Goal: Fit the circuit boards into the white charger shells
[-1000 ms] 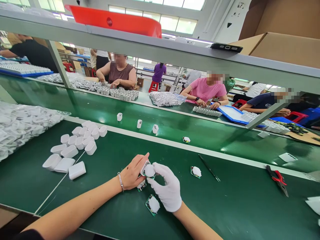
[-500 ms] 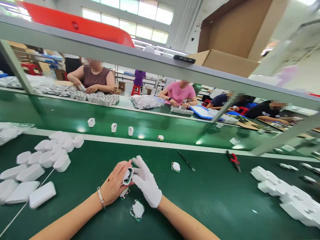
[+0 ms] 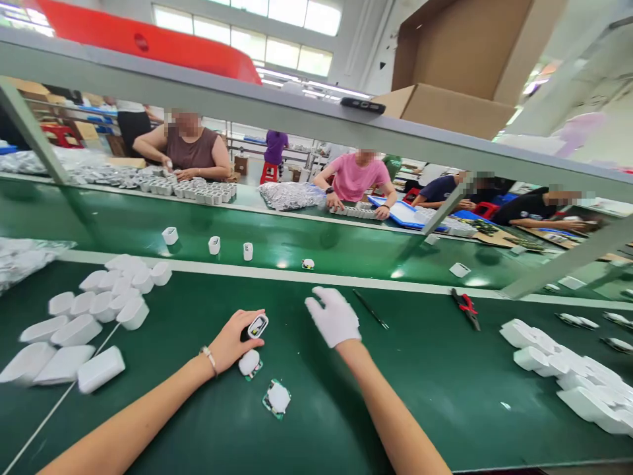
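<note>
My bare left hand [image 3: 235, 340], a bracelet at its wrist, grips a small white plastic housing [image 3: 258, 327]. The housing's open end faces up, with something dark inside. Just below it lies a circuit board with a white pad [image 3: 250, 363], and a second padded board [image 3: 277, 398] rests lower right. My right hand [image 3: 333, 316], in a white glove, is apart from the housing, over the green work surface. Its visible fingers are extended and slightly spread, with nothing seen in them. Beside that hand are black tweezers [image 3: 372, 310].
White housings [image 3: 101, 307] cluster on the left, and more white housings [image 3: 568, 376] line the right. Red-handled pliers [image 3: 465, 309] lie right of centre. Several housings and a board [image 3: 307, 264] sit on the green belt [image 3: 346, 254] ahead. A shelf rail [image 3: 277, 92] crosses above; co-workers sit beyond.
My right hand has left the housing and moved right, covering the spot where a padded board lay beside the tweezers. My left hand keeps the housing. Pieces on the belt have shifted slightly left.
</note>
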Demonstrator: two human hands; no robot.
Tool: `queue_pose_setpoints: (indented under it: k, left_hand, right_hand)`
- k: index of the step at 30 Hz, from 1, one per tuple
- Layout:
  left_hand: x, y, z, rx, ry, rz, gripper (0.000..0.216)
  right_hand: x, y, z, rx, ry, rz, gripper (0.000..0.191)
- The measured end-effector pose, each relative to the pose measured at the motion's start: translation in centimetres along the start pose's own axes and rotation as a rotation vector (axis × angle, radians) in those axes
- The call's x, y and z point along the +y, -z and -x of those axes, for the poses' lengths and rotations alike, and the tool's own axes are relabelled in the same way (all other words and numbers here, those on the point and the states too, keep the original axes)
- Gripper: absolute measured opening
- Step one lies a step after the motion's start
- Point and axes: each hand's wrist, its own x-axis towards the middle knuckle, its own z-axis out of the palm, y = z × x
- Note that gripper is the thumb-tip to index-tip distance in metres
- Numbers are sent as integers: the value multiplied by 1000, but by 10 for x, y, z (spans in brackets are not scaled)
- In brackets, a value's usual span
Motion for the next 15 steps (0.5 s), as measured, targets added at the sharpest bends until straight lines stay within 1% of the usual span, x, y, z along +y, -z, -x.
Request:
queue_pose_setpoints:
  k: [1,3,5,7,11,13,15]
  left_hand:
    - [-2,1,-1,-21,44,19,51]
    - [-5,3,-3,-36,85,40,52]
    - [-6,4,-3,-34,80,49,52]
    - [-4,5,-2,-42,62,63,52]
    - [-2,4,-1,-71,26,87,55]
    - [-2,4,-1,-84,16,97,56]
    - [-3,4,-1,-93,9,107,56]
  right_hand:
    - [8,12,-7,46,-67,72,35]
    - [26,33,-20,92,-203,194,38]
    - [43,47,-30,96,-325,285,36]
    - [58,57,-37,78,-412,331,30]
    - [79,67,-47,41,-494,296,21]
    - [84,69,-49,62,-505,239,18]
    - [82,68,-49,110,-489,160,13]
